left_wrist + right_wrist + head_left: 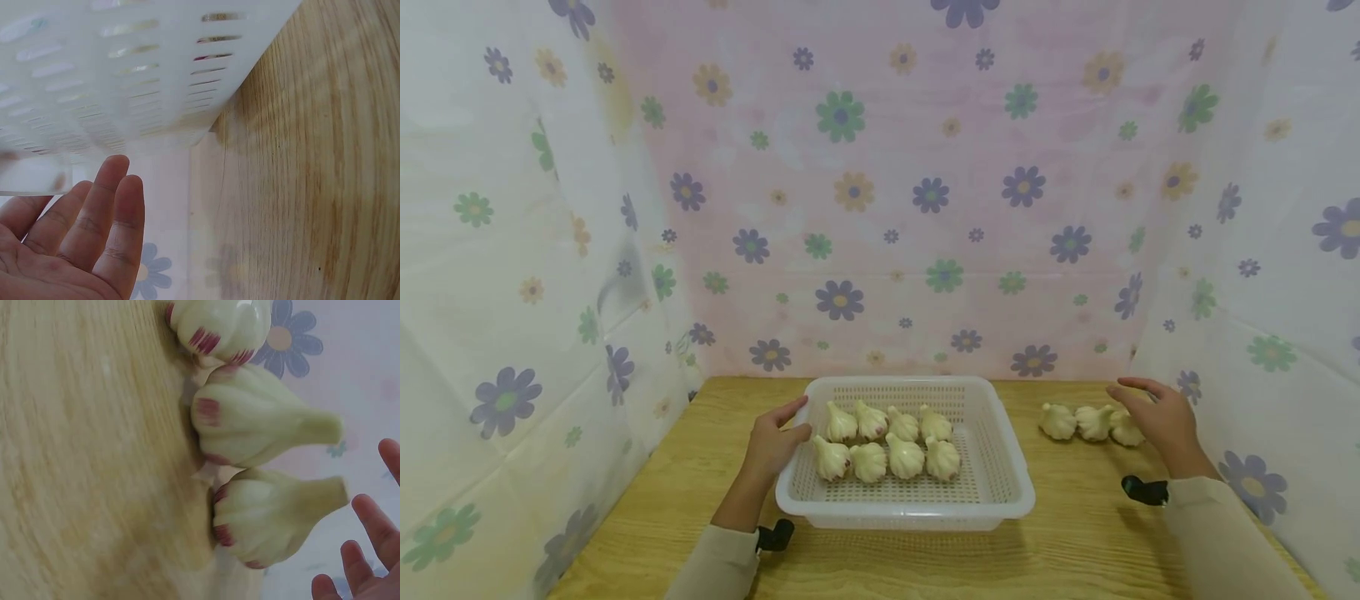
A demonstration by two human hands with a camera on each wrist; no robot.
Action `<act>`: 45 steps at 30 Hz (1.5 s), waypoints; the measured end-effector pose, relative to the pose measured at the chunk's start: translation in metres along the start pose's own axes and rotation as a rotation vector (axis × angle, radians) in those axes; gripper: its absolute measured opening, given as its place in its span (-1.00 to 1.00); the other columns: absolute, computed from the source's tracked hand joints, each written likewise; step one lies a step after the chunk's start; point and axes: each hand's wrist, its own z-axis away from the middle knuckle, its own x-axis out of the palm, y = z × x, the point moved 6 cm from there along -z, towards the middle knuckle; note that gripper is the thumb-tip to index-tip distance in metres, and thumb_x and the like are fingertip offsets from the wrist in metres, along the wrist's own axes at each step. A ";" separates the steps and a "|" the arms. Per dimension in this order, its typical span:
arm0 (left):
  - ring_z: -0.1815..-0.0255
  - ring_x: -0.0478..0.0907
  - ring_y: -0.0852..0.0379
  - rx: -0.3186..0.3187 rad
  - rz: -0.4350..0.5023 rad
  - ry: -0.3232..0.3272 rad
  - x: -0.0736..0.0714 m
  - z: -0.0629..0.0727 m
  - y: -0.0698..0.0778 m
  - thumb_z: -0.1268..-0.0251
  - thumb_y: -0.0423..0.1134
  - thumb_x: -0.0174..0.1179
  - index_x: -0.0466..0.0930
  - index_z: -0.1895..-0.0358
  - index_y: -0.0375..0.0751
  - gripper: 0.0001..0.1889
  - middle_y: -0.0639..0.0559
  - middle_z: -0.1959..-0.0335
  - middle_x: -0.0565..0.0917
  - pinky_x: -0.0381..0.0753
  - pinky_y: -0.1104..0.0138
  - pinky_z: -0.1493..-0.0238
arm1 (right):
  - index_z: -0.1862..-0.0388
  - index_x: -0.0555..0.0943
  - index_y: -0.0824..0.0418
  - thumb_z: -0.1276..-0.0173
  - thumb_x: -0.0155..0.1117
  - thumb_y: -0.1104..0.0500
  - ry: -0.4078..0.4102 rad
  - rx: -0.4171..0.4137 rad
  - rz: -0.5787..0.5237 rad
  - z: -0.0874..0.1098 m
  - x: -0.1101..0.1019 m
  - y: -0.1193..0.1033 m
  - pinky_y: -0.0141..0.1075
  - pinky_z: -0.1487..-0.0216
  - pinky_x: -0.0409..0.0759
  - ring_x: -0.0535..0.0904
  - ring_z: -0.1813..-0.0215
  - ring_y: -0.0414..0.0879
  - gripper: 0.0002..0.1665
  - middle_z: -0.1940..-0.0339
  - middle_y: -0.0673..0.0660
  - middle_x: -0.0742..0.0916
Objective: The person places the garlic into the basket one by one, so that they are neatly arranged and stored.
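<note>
A white plastic basket (917,510) with slotted walls stands on the table, holding several garlic bulbs (906,457) in two rows. At its left rim is my left hand (772,442), thumb and index finger pinching the edge. The left wrist view shows the other fingers (128,209) of that hand stretched out below the rim, beside the basket wall (144,81). To the right, three more garlic bulbs (1093,422) lie in a row on the wood. My right hand (1165,421) hovers over the rightmost bulb (275,515), its fingers apart from the bulbs and holding nothing.
The wooden table (700,467) is enclosed by flower-printed sheets at the back (895,167) and both sides. Each wrist carries a small black camera mount (775,536). Bare wood separates the basket from the loose bulbs.
</note>
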 end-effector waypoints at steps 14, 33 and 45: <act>-0.02 0.75 -0.08 0.002 0.006 -0.003 0.001 0.001 0.001 -0.17 -0.34 0.25 0.52 -0.45 -0.03 -0.33 -0.22 -0.51 0.43 0.82 0.08 0.16 | -0.64 0.21 0.27 -0.42 0.17 -0.43 -0.172 0.035 -0.060 0.007 0.013 0.034 0.55 -0.32 0.21 -0.06 -0.56 0.65 0.10 -0.68 0.51 -0.10; -0.02 0.75 -0.10 0.017 0.014 -0.010 -0.001 0.001 0.002 -0.18 -0.35 0.24 0.53 -0.45 -0.03 -0.33 -0.21 -0.52 0.43 0.81 0.11 0.12 | -0.62 0.27 0.26 -0.49 0.25 -0.08 -0.174 -0.020 0.061 0.008 0.019 0.052 -0.24 0.26 0.47 0.62 0.10 0.00 -0.14 -0.29 0.52 0.59; 0.05 0.73 -0.07 0.032 -0.012 0.005 0.000 0.004 0.005 -0.15 -0.37 0.23 0.53 -0.45 -0.10 -0.33 -0.27 -0.51 0.43 0.81 0.17 0.23 | -0.58 0.31 0.32 -0.52 0.23 -0.16 -0.116 0.009 0.092 0.012 0.018 0.050 0.52 -0.28 0.28 0.11 -0.46 0.67 -0.14 -0.55 0.68 0.15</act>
